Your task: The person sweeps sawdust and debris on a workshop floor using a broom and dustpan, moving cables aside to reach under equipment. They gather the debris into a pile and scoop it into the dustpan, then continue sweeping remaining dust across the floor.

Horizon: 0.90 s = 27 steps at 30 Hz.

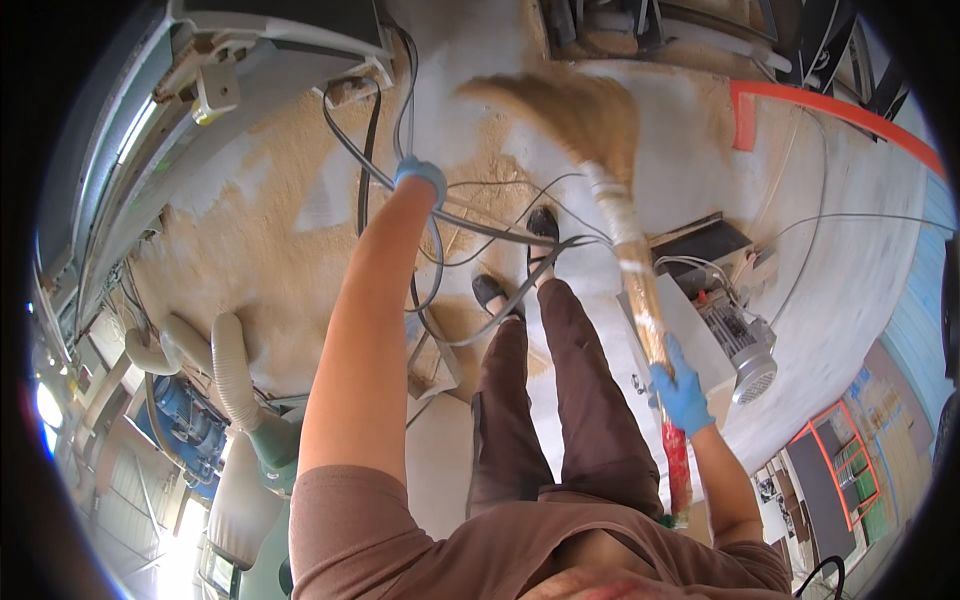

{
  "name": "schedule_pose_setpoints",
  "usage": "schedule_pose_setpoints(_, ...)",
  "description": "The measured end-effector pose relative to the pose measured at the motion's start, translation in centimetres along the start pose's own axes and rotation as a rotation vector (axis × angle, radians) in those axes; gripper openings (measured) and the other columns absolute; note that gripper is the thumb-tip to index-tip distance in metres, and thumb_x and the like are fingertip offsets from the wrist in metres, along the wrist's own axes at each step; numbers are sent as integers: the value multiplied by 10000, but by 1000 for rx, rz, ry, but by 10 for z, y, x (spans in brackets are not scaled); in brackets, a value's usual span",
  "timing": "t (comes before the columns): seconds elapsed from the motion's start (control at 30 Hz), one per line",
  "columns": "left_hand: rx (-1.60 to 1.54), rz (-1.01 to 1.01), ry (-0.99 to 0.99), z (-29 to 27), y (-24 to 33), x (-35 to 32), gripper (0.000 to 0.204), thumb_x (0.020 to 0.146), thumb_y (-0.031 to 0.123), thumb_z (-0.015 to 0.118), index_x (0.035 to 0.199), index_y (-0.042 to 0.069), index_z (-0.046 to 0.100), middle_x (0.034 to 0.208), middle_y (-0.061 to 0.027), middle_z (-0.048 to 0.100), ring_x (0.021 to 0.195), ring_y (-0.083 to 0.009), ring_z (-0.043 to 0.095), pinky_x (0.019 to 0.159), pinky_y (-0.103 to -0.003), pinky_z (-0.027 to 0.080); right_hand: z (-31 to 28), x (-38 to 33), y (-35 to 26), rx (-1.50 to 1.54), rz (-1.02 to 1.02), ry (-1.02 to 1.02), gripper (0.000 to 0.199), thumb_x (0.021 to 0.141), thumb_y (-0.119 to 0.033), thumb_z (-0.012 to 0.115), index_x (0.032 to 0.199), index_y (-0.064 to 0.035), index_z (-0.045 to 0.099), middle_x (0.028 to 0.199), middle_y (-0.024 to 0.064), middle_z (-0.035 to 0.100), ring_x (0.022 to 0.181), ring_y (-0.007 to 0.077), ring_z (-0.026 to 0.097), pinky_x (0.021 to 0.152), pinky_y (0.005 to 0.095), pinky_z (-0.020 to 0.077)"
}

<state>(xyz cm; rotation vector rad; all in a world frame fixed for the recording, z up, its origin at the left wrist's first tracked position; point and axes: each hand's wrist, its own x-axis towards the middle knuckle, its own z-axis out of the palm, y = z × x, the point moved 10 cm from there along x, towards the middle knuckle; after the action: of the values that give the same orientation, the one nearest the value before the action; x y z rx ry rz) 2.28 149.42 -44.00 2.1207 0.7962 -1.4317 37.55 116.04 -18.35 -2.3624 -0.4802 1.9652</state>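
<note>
My left hand (421, 178), in a blue glove, is stretched out ahead and closed around several grey electric cables (400, 115). Their loops hang down from it, crossing in front of my shoes and legs. A straw broom (590, 125) is in my right hand (684, 392), also gloved in blue, which grips the lower part of its taped handle (632, 265). The handle's near end is wrapped in red. Out ahead, the bristles fan to the left and look smeared by motion, over the pale floor with patches of sawdust (285, 160).
An electric motor (738, 350) on a grey machine stands close on the right, with thin cables on the floor around it. Machinery (215, 85) fills the far left. A ribbed hose (232, 365) and a blue motor (190, 420) are at the left; red floor tape (840, 105) curves at the right.
</note>
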Motion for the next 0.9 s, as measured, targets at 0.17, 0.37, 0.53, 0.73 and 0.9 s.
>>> schedule_pose_setpoints(0.17, 54, -26, 49, 10, -1, -9, 292, 870, 163, 606, 1121, 105, 744, 1208, -121, 705, 1160, -267, 649, 986, -403, 412, 43, 65, -6, 437, 130, -90, 538, 1005, -275, 555, 1504, -163, 388, 769, 107, 658, 576, 181, 646, 534, 322, 552)
schedule_pose_setpoints(0.37, 154, -25, 23, 34, 0, 1, 303, 879, 180, 609, 1149, 139, 740, 1218, -92, 706, 1168, -256, 645, 1015, -415, 393, 148, 51, -19, 349, 238, -477, 448, 1011, -346, 560, 1387, -119, 473, 837, 141, 661, 612, 211, 675, 540, 342, 569)
schedule_pose_setpoints(0.53, 321, -30, -78, 70, -3, -11, 321, 928, 262, 579, 1206, 198, 729, 1307, -49, 668, 1249, -209, 600, 1056, -436, 360, 158, 65, -23, 257, 261, -712, 438, 1020, -444, 521, 1206, -48, 544, 875, 182, 690, 589, 217, 673, 513, 328, 565)
schedule_pose_setpoints(0.73, 533, 54, -341, 84, 18, -31, 426, 981, 363, 444, 1284, 172, 676, 1388, -74, 605, 1315, -232, 540, 1116, -426, 347, 197, 14, -11, 854, 705, -1096, 474, 1008, -529, 502, 1169, -85, 538, 824, 149, 654, 529, 166, 573, 457, 289, 462)
schedule_pose_setpoints(0.9, 613, 23, -268, 88, 9, -18, 530, 997, 464, 376, 1326, 147, 644, 1415, -85, 580, 1349, -246, 507, 1116, -398, 369, 149, -17, -16, 811, 429, -917, 447, 985, -492, 558, 1258, -141, 522, 811, 135, 649, 538, 146, 555, 447, 269, 427)
